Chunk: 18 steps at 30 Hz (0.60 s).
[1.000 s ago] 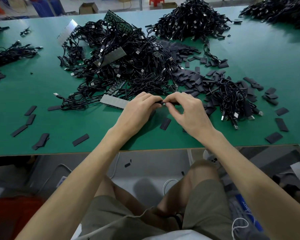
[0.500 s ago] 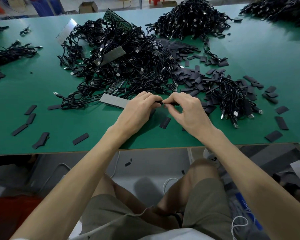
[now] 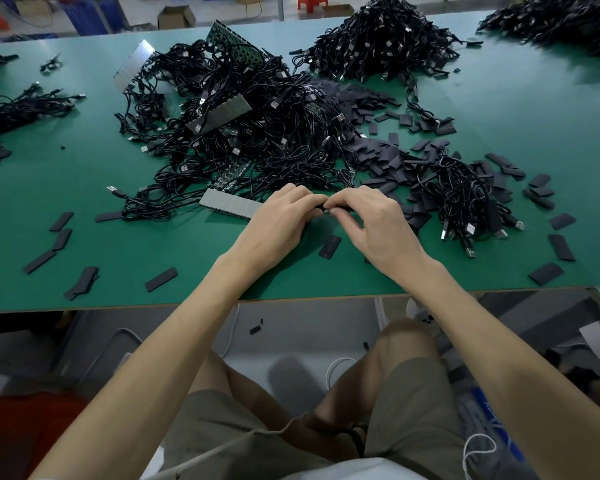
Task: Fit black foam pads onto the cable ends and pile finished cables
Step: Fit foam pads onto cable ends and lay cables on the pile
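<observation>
Green worktop (image 3: 499,109), wood-edged at the near side, soft overhead light glaring at far right. Beyond the far edge: pale floor, cardboard box (image 3: 176,16), blue crates (image 3: 87,15), red stool (image 3: 311,1). Below the near edge: grey floor (image 3: 291,341), white cord (image 3: 336,367).

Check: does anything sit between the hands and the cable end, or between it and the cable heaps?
Nothing visible does. The left hand and right hand both pinch the cable end just above the green table. The nearest cable heap lies to their right, with only loose foam pads between.
</observation>
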{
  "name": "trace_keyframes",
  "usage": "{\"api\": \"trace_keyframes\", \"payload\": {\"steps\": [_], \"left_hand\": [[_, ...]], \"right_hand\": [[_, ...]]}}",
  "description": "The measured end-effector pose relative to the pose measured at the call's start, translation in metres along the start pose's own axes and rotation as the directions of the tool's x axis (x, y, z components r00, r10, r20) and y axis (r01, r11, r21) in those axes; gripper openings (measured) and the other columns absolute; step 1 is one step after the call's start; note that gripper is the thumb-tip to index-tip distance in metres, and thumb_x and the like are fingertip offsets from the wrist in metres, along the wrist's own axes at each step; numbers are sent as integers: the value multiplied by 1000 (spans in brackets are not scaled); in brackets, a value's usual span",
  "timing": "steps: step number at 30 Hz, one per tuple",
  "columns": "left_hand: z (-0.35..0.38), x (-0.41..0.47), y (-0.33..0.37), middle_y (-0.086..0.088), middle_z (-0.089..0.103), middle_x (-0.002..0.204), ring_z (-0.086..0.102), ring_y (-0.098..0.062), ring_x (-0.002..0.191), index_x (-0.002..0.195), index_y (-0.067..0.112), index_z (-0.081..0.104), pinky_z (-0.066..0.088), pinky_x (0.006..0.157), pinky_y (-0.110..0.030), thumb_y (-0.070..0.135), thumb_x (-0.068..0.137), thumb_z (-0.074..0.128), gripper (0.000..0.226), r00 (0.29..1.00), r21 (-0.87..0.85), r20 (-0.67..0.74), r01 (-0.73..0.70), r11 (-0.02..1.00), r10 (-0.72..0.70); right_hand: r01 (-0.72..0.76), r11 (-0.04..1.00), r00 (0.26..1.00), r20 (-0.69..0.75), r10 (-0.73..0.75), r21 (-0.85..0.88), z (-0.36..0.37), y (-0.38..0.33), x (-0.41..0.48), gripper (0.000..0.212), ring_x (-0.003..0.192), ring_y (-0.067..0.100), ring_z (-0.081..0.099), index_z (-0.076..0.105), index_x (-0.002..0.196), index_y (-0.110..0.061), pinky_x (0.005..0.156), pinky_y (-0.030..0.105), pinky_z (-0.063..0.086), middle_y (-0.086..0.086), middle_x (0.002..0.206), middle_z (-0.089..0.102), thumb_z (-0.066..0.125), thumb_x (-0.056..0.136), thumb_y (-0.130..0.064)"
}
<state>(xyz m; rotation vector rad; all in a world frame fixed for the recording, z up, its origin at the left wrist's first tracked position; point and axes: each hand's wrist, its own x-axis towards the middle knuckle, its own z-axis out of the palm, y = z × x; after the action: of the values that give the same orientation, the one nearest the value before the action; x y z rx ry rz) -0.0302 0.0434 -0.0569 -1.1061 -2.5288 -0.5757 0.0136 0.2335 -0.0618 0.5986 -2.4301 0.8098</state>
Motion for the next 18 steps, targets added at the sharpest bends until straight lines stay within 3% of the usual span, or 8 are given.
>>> {"api": "trace_keyframes", "payload": {"steps": [10, 18], "left_hand": [[-1, 0, 1, -13, 64, 98, 53, -29, 94, 116, -2, 65, 49, 81, -41, 2, 100, 56, 19, 1000, 0, 28, 15, 1000, -15], [-1, 1, 3, -13, 64, 97, 52, -28, 93, 116, -2, 65, 44, 83, -34, 0, 100, 55, 20, 997, -13, 75, 2, 1000, -1]], "right_hand": [[-48, 999, 999, 1, 48, -9, 1, 1, -2, 10, 87, 25, 62, 71, 105, -5, 81, 42, 52, 6, 93, 70, 66, 97, -8], [-10, 999, 1000, 3, 11, -32, 2, 2, -2, 10, 86, 26, 64, 71, 106, -5, 83, 42, 52, 6, 93, 72, 67, 98, -10]]}}
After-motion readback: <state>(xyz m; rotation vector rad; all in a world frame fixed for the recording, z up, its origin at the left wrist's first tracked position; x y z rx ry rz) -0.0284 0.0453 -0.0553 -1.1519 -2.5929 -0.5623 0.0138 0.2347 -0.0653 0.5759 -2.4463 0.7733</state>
